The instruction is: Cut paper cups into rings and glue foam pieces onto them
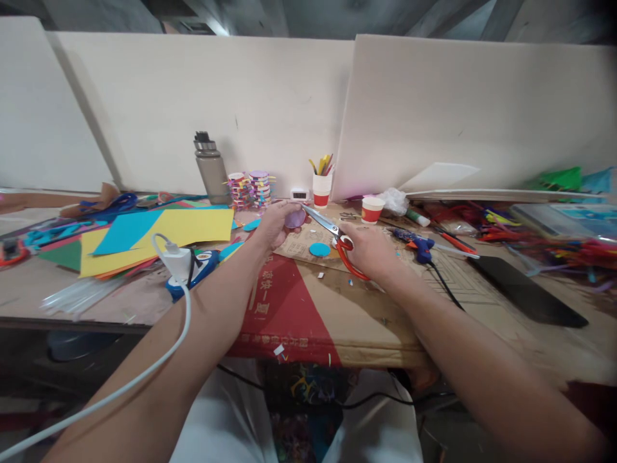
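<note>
Two hands, one purple disc, one pair of scissors

Two bare hands are seen reaching forward over a cardboard-covered table (366, 334). A small purple disc (294, 217) is pinched in the left hand (274, 225), the fingers being curled and clamped on its edges, and it is held just above the cardboard. A pair of red-handled scissors (337, 244) is gripped by the right hand (371, 252), with fingers closed through the loops; the blades are pointed left and up, and their tip is seen touching or just beside the disc. Whether the blades are parted cannot be told.

A blue paper circle (319, 249) is laid flat on the cardboard between the two hands. A blue glue gun (417, 243) is found just right of the right hand. Sheets of yellow and blue paper (159, 233) are piled to the left, near a grey water bottle (211, 168). A red and white paper cup (372, 209) is stood behind the scissors. A white cable (144, 373) is draped across the left forearm.
</note>
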A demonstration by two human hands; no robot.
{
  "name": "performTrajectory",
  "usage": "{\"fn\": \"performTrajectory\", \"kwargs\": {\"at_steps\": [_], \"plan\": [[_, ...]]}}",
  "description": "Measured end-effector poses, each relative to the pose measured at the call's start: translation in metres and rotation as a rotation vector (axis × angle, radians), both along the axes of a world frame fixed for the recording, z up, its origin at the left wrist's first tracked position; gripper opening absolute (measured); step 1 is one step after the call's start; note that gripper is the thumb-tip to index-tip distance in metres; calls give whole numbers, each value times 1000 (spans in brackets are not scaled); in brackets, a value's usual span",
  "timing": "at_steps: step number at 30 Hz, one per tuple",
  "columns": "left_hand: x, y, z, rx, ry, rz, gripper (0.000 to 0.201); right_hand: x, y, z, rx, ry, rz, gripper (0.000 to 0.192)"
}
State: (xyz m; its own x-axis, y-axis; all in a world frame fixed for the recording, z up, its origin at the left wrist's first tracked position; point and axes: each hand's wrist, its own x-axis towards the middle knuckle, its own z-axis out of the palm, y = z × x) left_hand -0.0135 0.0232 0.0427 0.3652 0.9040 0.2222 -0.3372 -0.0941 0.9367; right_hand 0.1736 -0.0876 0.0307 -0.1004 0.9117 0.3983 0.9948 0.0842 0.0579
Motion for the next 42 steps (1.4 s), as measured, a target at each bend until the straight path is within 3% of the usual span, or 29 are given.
{"fn": "performTrajectory", "kwargs": {"at_steps": [10, 28, 42], "plan": [[-2, -2, 4, -48, -4, 35, 19, 6, 3, -6, 63, 132, 30, 40], [0, -8, 4, 19, 60, 26, 22, 5, -2, 0, 58, -27, -22, 44], [-1, -4, 0, -24, 86, 58, 20, -1, -2, -1, -23, -63, -5, 39]]}}
